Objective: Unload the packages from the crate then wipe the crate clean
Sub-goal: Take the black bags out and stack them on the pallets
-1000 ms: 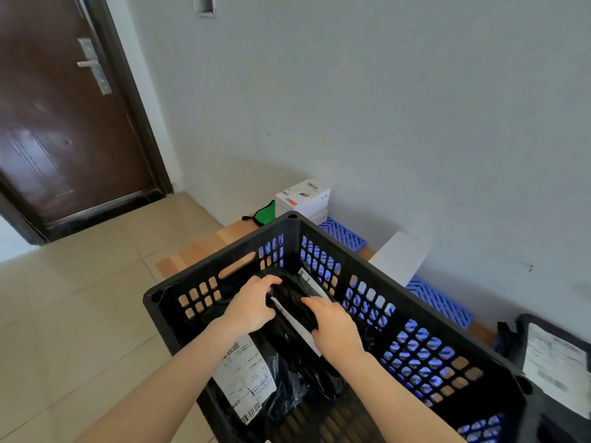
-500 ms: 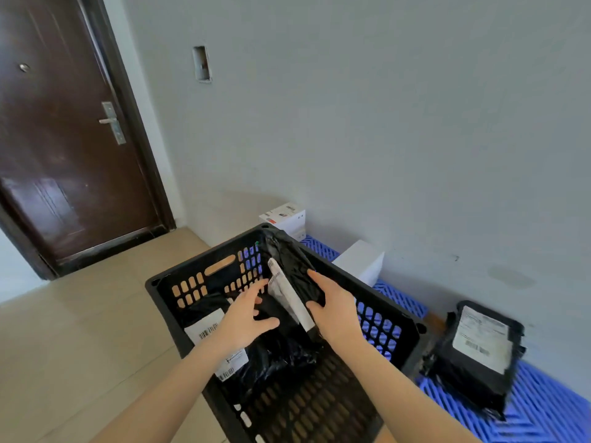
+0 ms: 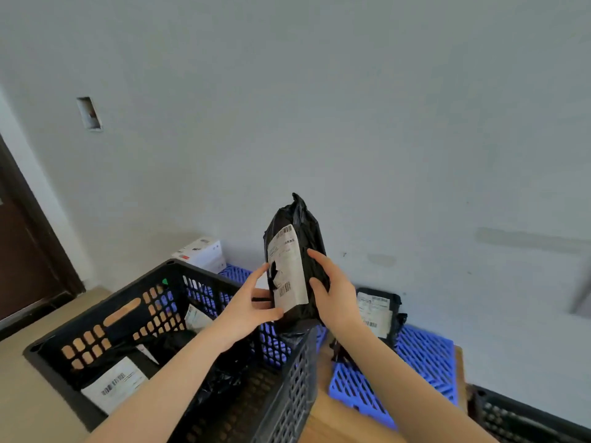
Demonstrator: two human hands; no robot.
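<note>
Left hand (image 3: 246, 310) and right hand (image 3: 335, 302) are gripping the package (image 3: 292, 251) with curled fingers (image 3: 316, 257) over the crate (image 3: 297, 378), and its slick wrap may be slipping loose.

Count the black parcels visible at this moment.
4, maybe more: held parcel between left hand and right hand; mat parcel on the blue mat; front parcel and back parcel inside the crate. The forearms could hide others.

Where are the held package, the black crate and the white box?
held package (image 3: 289, 260): head view, white shipping label
black crate (image 3: 96, 314): head view, left end rim
white box (image 3: 200, 251): head view, top face
</note>
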